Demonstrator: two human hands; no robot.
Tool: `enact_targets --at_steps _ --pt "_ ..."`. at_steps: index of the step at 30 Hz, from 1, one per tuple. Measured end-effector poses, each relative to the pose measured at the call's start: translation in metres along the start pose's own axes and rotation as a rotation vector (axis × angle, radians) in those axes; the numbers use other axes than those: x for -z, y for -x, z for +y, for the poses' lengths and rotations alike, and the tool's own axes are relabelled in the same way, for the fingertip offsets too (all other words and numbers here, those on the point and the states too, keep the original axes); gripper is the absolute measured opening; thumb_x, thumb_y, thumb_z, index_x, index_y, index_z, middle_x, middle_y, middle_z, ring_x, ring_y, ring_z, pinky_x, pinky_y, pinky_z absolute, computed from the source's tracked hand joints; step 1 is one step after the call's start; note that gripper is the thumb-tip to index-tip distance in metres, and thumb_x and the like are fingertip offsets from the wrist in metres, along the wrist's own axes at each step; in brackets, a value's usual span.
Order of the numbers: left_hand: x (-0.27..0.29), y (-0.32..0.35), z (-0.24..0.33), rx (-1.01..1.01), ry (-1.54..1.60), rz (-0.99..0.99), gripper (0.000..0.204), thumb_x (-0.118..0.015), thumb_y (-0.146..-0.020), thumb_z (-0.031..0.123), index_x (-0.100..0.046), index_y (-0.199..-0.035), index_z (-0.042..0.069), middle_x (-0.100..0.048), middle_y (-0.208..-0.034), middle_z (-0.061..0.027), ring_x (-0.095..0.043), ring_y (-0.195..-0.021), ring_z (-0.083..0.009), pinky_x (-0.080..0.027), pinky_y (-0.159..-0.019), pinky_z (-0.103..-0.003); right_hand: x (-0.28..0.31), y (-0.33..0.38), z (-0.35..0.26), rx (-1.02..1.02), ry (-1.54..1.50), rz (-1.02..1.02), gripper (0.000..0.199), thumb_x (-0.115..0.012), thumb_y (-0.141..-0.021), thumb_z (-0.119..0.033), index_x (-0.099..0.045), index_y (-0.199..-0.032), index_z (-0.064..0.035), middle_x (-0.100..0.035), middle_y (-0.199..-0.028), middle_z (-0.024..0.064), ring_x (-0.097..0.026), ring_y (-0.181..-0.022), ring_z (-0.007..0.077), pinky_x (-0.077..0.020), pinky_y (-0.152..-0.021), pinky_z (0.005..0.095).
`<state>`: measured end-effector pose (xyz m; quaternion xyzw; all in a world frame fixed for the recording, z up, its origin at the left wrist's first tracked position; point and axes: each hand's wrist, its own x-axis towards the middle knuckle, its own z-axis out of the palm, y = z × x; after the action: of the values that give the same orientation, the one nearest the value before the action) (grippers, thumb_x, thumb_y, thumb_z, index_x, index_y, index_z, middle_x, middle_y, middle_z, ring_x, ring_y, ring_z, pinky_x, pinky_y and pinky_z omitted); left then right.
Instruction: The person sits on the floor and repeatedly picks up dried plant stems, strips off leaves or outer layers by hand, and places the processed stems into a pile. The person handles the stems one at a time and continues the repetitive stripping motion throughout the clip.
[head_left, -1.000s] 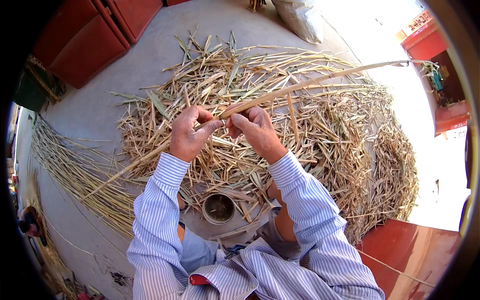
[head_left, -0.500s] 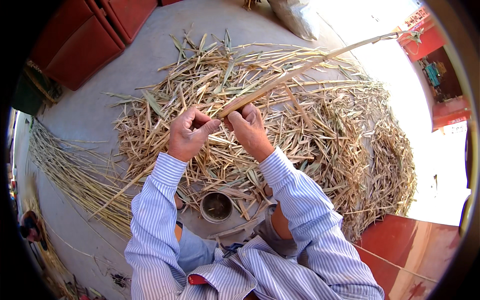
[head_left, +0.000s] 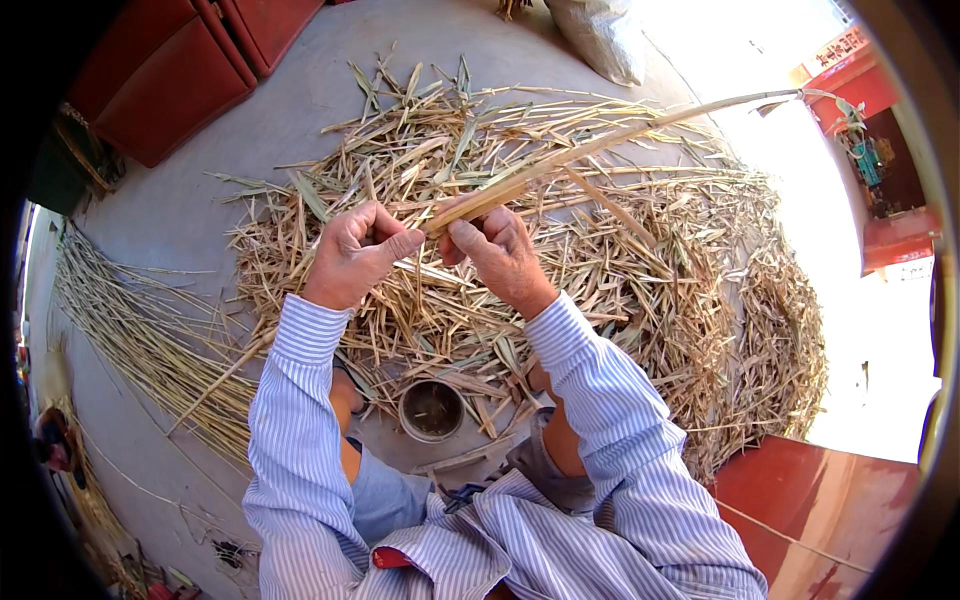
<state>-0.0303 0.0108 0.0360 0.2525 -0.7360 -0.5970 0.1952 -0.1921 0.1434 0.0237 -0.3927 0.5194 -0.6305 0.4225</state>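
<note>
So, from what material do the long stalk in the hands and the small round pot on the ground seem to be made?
The long stalk, held by the left hand and the right hand, looks like dry reed or cane: pale tan, matte, fibrous, with a husk peeling off. The small round pot seems metal or fired clay, dull grey and worn; the picture leaves this open.

Hands: my left hand and right hand are side by side, above the husk pile.
Stalk: a stalk runs from between my hands up and away to the right, over the pile.
Pile: on the ground before me, spreading right.
Bundle: stripped stalks lie on the ground to my left.
Cup: a cup stands between my knees, at the pile's near edge.
Sack: a sack sits behind the pile.
</note>
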Motion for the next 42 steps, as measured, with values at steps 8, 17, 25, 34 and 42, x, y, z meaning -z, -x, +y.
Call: enact_targets --at_steps 8,17,25,34,42 --pt "-0.009 0.009 0.022 0.136 0.141 -0.143 0.027 -0.076 -0.084 0.023 -0.056 -0.078 0.005 -0.058 -0.064 0.0013 -0.047 -0.047 -0.0022 -0.036 -0.042 -0.017 -0.007 -0.011 0.024 -0.038 -0.159 0.049 0.020 -0.053 -0.098 -0.018 -0.060 -0.105 -0.0010 -0.062 -0.080 0.0020 -0.060 -0.069 0.0100 -0.0514 -0.063 0.0245" --pt "0.030 0.016 -0.006 -0.046 -0.397 0.053 0.025 -0.077 -0.081 0.020 -0.061 -0.080 0.001 -0.060 -0.071 -0.0025 -0.055 -0.064 -0.0087 -0.045 -0.058 -0.026 0.074 -0.006 -0.013 -0.162 -0.642 0.345 0.042 -0.051 -0.087 0.008 -0.045 -0.128 0.0056 -0.063 -0.112 0.0197 -0.065 -0.081 0.0157 -0.0561 -0.069 0.0221" --pt "0.028 0.024 -0.026 -0.081 -0.521 0.006 0.024 -0.079 -0.076 0.021 -0.065 -0.084 0.002 -0.065 -0.072 -0.0079 -0.061 -0.063 -0.0163 -0.048 -0.060 -0.031 0.103 0.002 -0.023 -0.059 -0.265 0.418 0.023 -0.060 -0.096 -0.020 -0.062 -0.104 0.0011 -0.069 -0.095 0.0125 -0.067 -0.078 0.0131 -0.0548 -0.065 0.0217" --pt "0.028 0.014 -0.018 -0.029 0.329 0.433 0.025 -0.074 -0.086 0.024 -0.068 -0.091 0.001 -0.067 -0.075 -0.0011 -0.054 -0.064 -0.0047 -0.043 -0.059 -0.022 0.122 0.007 -0.025 0.023 -0.314 0.458 0.020 -0.060 -0.095 -0.017 -0.063 -0.103 0.0013 -0.069 -0.092 0.0114 -0.067 -0.074 0.0130 -0.0573 -0.063 0.0211" --pt "0.034 0.021 -0.005 -0.305 -0.761 0.294 0.048 -0.059 -0.091 0.048 -0.067 -0.092 0.001 -0.064 -0.079 -0.0134 -0.059 -0.079 -0.0283 -0.042 -0.072 -0.044 0.139 0.012 -0.021 0.057 -0.398 0.463 0.019 -0.060 -0.095 -0.019 -0.063 -0.101 -0.0011 -0.068 -0.092 0.0096 -0.065 -0.072 0.0110 -0.0582 -0.062 0.0206"
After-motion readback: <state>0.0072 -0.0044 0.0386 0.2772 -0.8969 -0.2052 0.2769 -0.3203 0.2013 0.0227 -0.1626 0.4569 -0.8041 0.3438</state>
